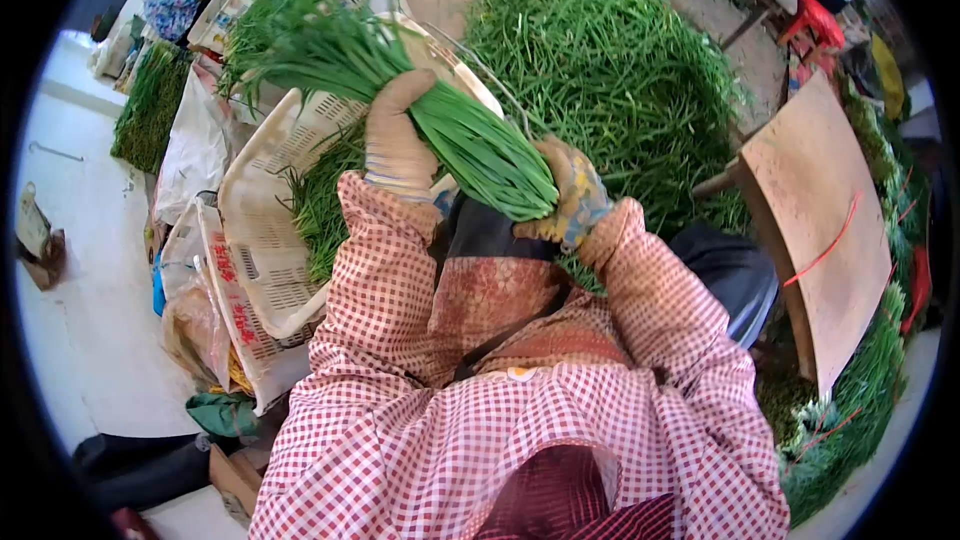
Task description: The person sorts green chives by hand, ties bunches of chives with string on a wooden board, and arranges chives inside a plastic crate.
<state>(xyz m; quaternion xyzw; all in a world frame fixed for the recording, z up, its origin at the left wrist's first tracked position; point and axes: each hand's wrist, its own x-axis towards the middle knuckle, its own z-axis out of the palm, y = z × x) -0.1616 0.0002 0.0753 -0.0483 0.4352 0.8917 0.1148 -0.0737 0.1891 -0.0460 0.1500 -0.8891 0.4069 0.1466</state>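
A thick bunch of garlic chives (475,140) lies slantwise across the space in front of me, its leafy tips to the upper left and its pale, even stem ends to the lower right. My gloved left hand (398,118) is wrapped round the middle of the bunch. At the stem ends my right hand (574,190), in a stained glove, closes on the bunch from the side. A white plastic crate (262,210) with more chives (330,210) stands beside my left arm. Beyond my right hand spreads a big heap of loose chives (610,70).
On the right stands a wooden board (825,225) with a red tie (828,245) on it. Tied chives (850,430) lie beside and below it. A red stool (815,25) is at the back right. Another person (168,5) sits at the far upper left.
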